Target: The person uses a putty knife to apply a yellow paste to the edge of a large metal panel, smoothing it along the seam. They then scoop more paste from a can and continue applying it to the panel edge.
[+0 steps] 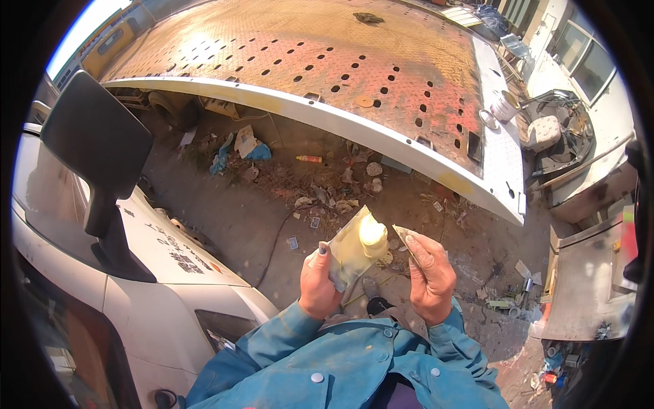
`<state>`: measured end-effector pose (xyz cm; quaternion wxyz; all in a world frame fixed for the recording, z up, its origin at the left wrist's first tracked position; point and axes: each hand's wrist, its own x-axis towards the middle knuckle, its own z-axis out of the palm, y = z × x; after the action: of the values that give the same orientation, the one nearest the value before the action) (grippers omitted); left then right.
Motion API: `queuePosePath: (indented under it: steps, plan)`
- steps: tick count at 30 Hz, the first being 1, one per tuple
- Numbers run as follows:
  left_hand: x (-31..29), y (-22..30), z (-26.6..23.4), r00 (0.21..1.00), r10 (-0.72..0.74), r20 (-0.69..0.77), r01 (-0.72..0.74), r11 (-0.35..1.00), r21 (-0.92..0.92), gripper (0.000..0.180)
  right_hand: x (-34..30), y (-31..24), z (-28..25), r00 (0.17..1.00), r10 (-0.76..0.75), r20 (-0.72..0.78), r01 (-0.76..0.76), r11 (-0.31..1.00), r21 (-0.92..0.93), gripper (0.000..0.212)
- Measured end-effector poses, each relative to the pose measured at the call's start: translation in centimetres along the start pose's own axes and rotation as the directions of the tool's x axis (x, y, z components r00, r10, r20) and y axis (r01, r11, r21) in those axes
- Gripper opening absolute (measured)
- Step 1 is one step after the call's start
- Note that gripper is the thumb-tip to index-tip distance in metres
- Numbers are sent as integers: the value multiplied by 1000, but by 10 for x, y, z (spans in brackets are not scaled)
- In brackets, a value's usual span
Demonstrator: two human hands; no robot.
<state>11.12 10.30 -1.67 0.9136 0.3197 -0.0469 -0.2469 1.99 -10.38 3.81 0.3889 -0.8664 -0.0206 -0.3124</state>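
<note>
My left hand (320, 281) is closed on a flat, pale mixing board (347, 255), its thumb over the near edge. A thick lump of cream-yellow putty (372, 235) sits at the board's right end. Just right of the putty, my right hand (432, 276) pinches a small, thin scraper (403, 240) with a pointed upper corner. A narrow gap separates the scraper from the putty. Both hands are in front of my blue jacket.
A white vehicle with a black mirror (99, 129) stands close on my left. Ahead is a large perforated metal platform (306, 41) with a white edge beam (381, 136). A white can (505, 105) stands on its right side. Litter (327, 198) covers the ground beneath.
</note>
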Motion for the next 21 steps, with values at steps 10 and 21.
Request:
queuePosePath:
  steps: [10, 21]
  plan:
    - [10, 11, -6, 975, 206, -79, -179, 950, 255, 68, -18, -27, 26, 942, -71, 327, 60, 997, 43, 58]
    - [7, 12, 2, 757, 389, 525, -651, 384, 655, 57, 19, -29, 17, 868, 488, 96, -455, 702, 547, 31]
